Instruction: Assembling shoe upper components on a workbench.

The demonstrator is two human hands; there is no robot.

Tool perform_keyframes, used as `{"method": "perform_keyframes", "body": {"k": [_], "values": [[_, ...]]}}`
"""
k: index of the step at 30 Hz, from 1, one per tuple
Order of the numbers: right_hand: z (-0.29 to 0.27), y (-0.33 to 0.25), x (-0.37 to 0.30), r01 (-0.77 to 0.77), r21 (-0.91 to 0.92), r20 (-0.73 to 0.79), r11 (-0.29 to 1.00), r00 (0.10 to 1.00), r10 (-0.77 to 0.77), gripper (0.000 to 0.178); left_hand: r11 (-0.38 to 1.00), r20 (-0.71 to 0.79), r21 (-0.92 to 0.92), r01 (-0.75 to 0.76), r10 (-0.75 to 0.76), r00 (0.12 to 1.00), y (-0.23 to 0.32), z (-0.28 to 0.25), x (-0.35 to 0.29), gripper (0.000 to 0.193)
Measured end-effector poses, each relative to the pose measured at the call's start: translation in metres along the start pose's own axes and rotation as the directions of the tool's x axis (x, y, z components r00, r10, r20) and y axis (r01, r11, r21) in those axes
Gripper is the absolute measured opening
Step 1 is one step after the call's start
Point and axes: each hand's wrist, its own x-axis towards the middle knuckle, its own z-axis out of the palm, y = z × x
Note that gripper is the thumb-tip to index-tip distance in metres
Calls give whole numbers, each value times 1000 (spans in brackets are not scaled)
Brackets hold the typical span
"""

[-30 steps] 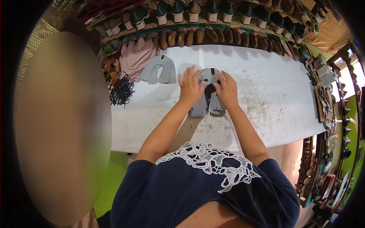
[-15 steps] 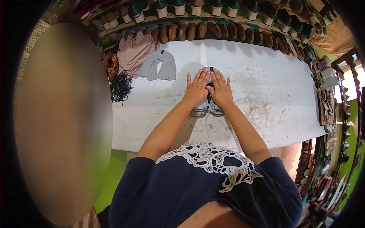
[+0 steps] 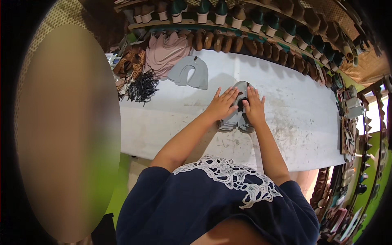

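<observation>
A stack of grey, horseshoe-shaped flat pieces (image 3: 243, 86) lies on the white-covered table in front of me, its two legs toward my body. They look like shoe upper parts, with a dark mark at the curved end. My left hand (image 3: 222, 105) rests on the left side of the stack, fingers stretched out. On the stack's right side lies my right hand (image 3: 255, 108), flat with its fingers extended. Between the hands a dark gap shows in the stack's middle. A second stack of similar grey pieces (image 3: 200, 72) sits farther back to the left, untouched.
Beyond the white table (image 3: 294, 130), brown shoe lasts (image 3: 218, 42) stand in a row under a shelf of heeled shoes (image 3: 221, 16). Pink material (image 3: 165, 51) and a black stringy heap (image 3: 142, 86) lie at the left. Crowded racks (image 3: 350, 130) line the right. A blurred oval covers the far left.
My hands have moved apart; the left one has slid off the stack's middle toward its left side, uncovering more grey surface. The whole view has shifted and tilted slightly.
</observation>
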Motion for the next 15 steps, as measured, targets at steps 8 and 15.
{"method": "perform_keyframes", "body": {"k": [8,15], "values": [[10,-70,-5,111,-172,-160,979,977,-139,44,966,18,15,257,-257,966,-65,-43,-87,59],[84,-178,-28,236,15,201,972,951,-234,46,901,81,70,428,-433,898,-100,-84,-158,59]]}}
